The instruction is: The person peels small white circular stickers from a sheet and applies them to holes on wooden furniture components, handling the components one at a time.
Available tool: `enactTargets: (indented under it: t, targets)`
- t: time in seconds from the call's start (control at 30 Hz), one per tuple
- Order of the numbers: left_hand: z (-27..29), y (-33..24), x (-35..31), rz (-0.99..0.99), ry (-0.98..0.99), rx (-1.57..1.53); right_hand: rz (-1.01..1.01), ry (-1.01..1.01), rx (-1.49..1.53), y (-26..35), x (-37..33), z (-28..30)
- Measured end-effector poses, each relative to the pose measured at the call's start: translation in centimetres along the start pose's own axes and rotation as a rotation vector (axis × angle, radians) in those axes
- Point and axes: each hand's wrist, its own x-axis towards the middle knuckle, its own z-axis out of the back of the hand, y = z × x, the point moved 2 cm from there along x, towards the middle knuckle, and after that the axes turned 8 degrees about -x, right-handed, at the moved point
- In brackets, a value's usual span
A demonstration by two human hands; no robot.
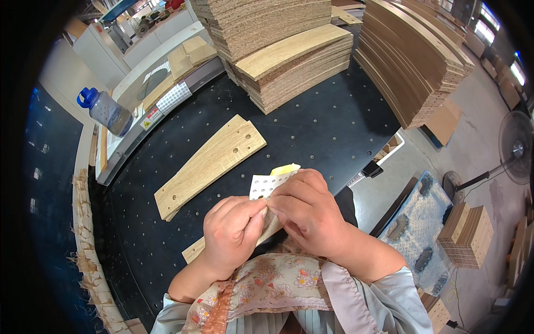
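Close to my body, a small white label sheet (pixel 261 183) with rows of printed marks is held up between my hands. My right hand (pixel 306 209) is closed on its right side, and a yellow piece (pixel 285 168) sticks up behind the sheet. My left hand (pixel 231 231) pinches at the sheet's lower edge, its fingertips meeting those of the right; whether a loose label is between them is hidden. Under my hands lies a wood-grain board (pixel 194 250), mostly covered. Farther off, stacked wood-grain boards with drilled holes (pixel 211 164) lie slantwise on the black table (pixel 300 131).
Tall stacks of curved boards (pixel 300 67) and brown panels (pixel 409 61) stand at the table's far side. A blue-lidded bottle (pixel 111 114) rests on the machine ledge at left. On the right floor are a fan (pixel 514 147), a blue mat (pixel 417 234) and a board stack (pixel 464 236).
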Motion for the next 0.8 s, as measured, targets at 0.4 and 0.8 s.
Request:
enactTargets:
  t: [0.4,0.8]
  targets:
    - [-0.06,-0.05,-0.04,-0.014,-0.004,-0.001,-0.006,-0.004,0.02,0.22,0.14,0.13]
    - [-0.06,-0.24,-0.01,0.026,0.003,-0.026,-0.018,-0.006,0.046,0.01,-0.09,0.23]
